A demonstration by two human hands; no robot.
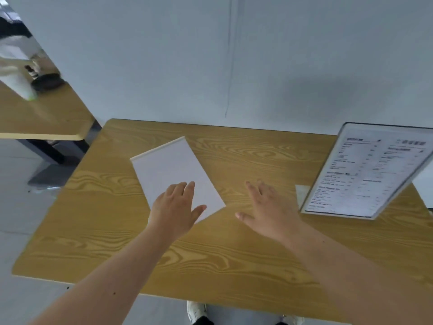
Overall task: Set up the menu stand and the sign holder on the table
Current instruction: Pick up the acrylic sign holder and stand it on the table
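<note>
On the wooden counter [234,261], the left hand [174,211] lies flat, fingers spread, on the white sign holder [173,170], the right hand [267,212] hovers empty and splayed, and the menu stand [367,170] leans upright at right.

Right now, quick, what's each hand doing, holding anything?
Left hand: open, fingers spread over the flat white sign holder, gripping nothing.
Right hand: open over the table, holding nothing.

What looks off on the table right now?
The white sign holder lies flat and skewed to the table edges, not upright, left hand over its near end. The menu stand already stands at right. Nothing spilled or broken.
</note>
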